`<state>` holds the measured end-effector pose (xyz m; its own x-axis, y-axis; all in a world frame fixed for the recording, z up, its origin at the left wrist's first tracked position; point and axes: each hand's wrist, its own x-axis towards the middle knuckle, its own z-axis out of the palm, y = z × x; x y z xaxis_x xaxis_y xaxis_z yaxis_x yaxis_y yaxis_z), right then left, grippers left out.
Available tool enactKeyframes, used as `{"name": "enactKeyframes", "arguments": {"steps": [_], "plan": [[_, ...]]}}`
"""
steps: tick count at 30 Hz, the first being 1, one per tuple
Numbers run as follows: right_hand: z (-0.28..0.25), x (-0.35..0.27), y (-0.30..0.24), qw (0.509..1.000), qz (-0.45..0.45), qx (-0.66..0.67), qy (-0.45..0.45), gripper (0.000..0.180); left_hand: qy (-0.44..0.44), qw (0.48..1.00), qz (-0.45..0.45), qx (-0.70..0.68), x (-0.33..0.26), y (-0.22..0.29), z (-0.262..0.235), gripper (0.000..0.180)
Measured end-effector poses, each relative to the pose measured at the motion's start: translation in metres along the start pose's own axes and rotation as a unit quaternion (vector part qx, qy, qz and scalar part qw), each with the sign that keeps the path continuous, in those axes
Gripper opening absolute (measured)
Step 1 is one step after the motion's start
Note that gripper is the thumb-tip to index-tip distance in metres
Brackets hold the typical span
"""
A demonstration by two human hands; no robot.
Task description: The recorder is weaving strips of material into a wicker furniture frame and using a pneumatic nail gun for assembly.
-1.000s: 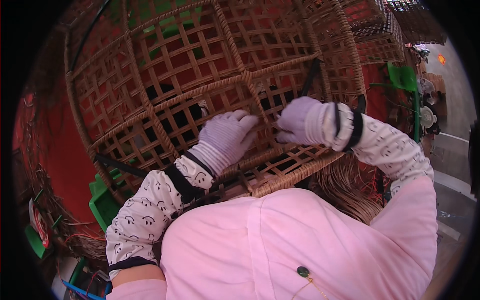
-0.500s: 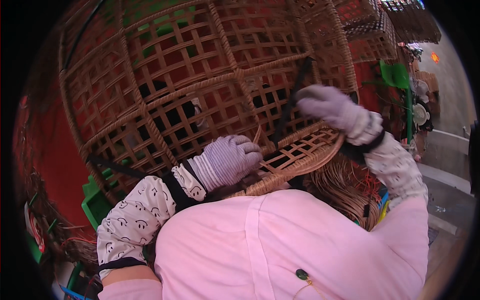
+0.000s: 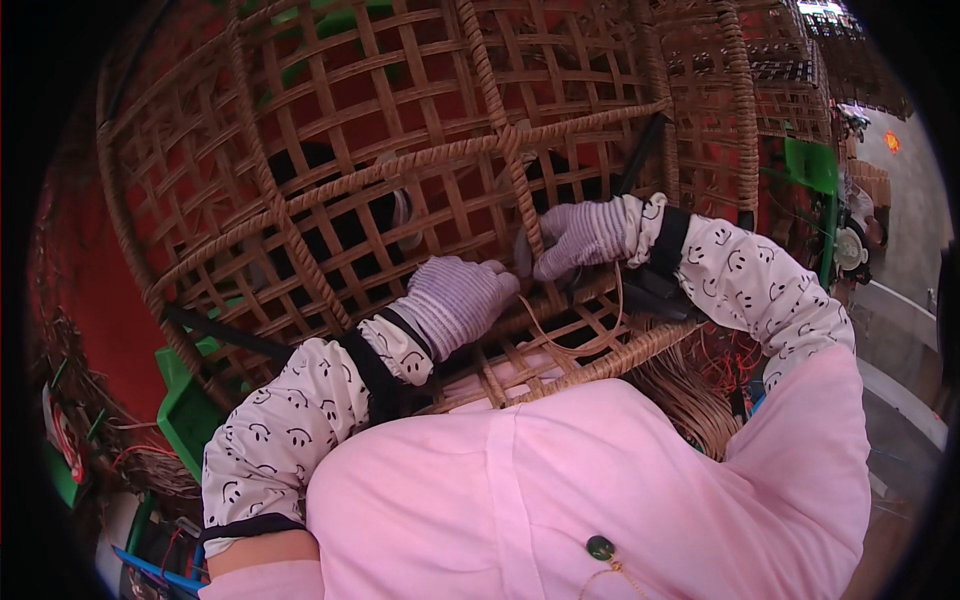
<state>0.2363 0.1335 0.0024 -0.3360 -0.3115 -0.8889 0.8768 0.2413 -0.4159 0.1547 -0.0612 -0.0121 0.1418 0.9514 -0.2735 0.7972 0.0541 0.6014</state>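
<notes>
You look to be lacing or binding at the upright wrapped rib (image 3: 519, 185) near the middle of the open-weave wicker basket (image 3: 400, 163), with the loose cane strand (image 3: 620, 300) as the working piece. That is a judgement from how your hands lie. The basket stands in front of your body, spreading to both sides of the rib, and the strand hangs in a slack loop below the rib and to its right, one side rising to your right hand (image 3: 580, 238). The next move likely calls for keeping the strand flat while its slack is drawn up snugly against the rib — a hasty pull could twist or kink it. Your right hand comes in from the right of the rib, back of the glove upward, fingers bent round the rib's lower end; a dim fingertip seems to show on its far side. Whether thumb and finger pinch the strand there, you cannot tell from this view. Your left hand (image 3: 460, 298) lies below and left of the rib, wrist cocked, fingers curled in close together, their tips by the loop's left end — whether they grip it is hidden.
</notes>
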Motion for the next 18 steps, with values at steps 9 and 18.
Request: {"name": "enactKeyframes", "arguments": {"steps": [9, 18], "plan": [[0.018, -0.015, -0.05, 0.815, 0.255, -0.519, 0.03, 0.033, 0.13, 0.987, 0.048, -0.087, -0.006, -0.009, 0.007, 0.018], [0.119, -0.15, -0.063, 0.879, -0.014, -0.475, 0.045, 0.038, 0.238, 0.94, 0.212, -0.125, -0.004, 0.041, -0.018, 0.024]]}}
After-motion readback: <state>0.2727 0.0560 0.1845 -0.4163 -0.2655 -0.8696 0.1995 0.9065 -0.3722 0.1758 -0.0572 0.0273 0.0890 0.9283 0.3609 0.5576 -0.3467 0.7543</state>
